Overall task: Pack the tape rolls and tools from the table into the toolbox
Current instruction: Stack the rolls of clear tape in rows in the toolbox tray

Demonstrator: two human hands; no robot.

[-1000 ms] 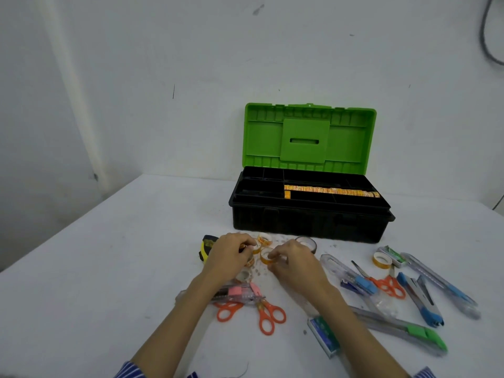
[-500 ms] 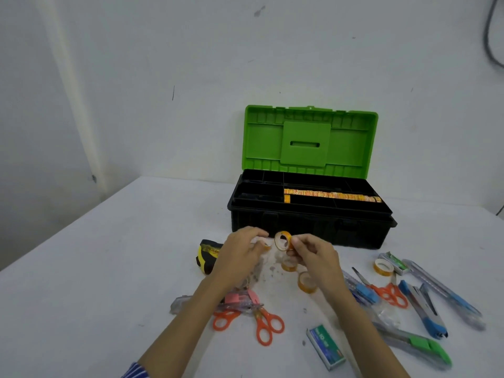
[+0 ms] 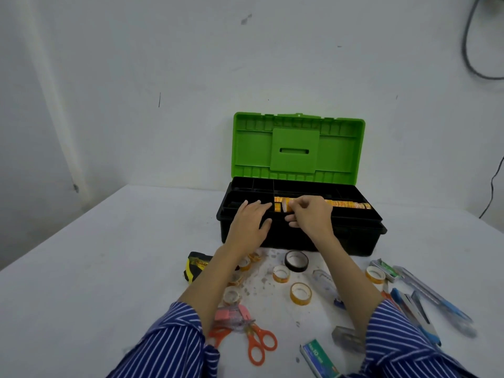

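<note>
Both hands risen to toolbox, right hand pinching tape roll

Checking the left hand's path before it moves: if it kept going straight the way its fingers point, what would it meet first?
Probably the tape roll standing at the near end of the toolbox tray row; the left hand lies flat, fingers aimed at it. Depth is unclear.

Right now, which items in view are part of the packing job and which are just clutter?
Job:
toolbox
row of tape rolls in tray
right hand placing a roll
left hand
black tape roll
yellow tape rolls
orange scissors
tape measure
blue cutters
staple box

Lying about:
wall cable
scraps on table
</note>
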